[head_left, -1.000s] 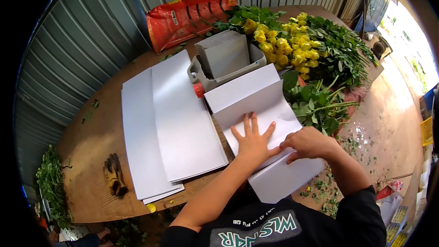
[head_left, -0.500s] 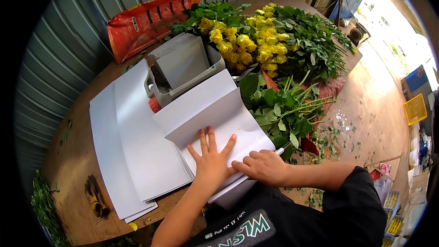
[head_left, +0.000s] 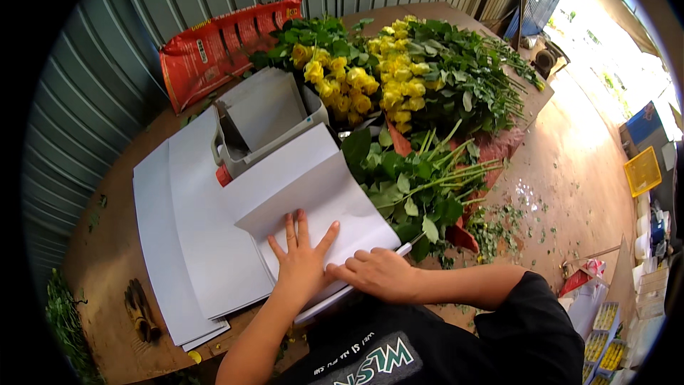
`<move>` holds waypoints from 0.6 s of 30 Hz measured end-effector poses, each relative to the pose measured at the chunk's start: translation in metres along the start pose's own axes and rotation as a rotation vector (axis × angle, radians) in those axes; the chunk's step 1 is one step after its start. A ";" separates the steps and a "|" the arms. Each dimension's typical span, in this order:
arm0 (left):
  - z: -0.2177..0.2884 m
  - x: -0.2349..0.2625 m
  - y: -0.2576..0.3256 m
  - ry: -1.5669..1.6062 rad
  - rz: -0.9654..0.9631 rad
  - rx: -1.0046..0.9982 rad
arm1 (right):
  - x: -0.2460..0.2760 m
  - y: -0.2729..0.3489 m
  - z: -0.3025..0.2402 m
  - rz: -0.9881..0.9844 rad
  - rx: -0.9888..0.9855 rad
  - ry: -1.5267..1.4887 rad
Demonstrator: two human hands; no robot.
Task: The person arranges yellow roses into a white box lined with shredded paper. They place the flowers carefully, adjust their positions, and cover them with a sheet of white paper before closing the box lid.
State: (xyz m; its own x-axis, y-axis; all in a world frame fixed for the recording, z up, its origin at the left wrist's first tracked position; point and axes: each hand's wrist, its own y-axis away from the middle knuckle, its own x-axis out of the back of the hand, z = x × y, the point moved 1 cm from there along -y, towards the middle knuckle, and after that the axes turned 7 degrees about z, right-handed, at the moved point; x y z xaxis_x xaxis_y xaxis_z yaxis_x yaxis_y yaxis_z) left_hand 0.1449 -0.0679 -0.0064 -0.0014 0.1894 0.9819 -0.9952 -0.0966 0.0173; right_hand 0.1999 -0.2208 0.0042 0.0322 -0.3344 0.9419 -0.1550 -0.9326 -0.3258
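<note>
A large white sheet (head_left: 342,203) lies bent over in front of me, its far part creased along a line. My left hand (head_left: 301,264) presses flat on it with fingers spread. Close beside it, my right hand (head_left: 381,276) is closed at the sheet's near edge, its fingers curled and its thumb out of sight. To the left is a stack of large white sheets (head_left: 206,221). Behind the bent sheet stands a grey plastic holder (head_left: 274,144) with grey flat pieces upright in it and a red part at its near left corner.
Yellow roses (head_left: 399,75) with leafy stems lie at the back, and more cut stems (head_left: 434,178) on the right. A red bag (head_left: 221,53) leans by the corrugated wall (head_left: 92,100). Dark-stained gloves (head_left: 141,311) are at the left. Leaf scraps (head_left: 509,232) litter the tabletop (head_left: 570,192).
The whole view has shifted a little, so things sit further left in the picture. Both hands keep about the same place on the bent sheet.
</note>
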 end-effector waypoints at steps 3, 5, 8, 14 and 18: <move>0.001 0.003 -0.001 -0.003 -0.021 0.008 | -0.001 0.000 0.005 -0.021 0.048 -0.091; 0.001 0.000 -0.002 -0.014 -0.021 0.012 | -0.003 0.001 0.014 -0.059 0.090 -0.197; 0.005 0.005 -0.005 0.038 -0.032 0.037 | 0.010 -0.010 0.053 -0.296 0.269 -0.495; 0.002 0.005 -0.002 0.060 -0.062 0.067 | 0.051 -0.098 0.286 0.251 -0.590 -0.598; 0.002 0.006 -0.009 0.044 -0.109 0.045 | 0.045 -0.097 0.476 0.266 -1.015 0.080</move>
State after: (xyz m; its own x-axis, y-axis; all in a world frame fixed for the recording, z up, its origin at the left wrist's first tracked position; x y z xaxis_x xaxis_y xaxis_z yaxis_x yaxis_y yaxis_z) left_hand 0.1541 -0.0684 -0.0006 0.1017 0.2439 0.9645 -0.9842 -0.1168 0.1333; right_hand 0.6859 -0.2104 0.0395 -0.1836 -0.4676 0.8647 -0.9033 -0.2666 -0.3360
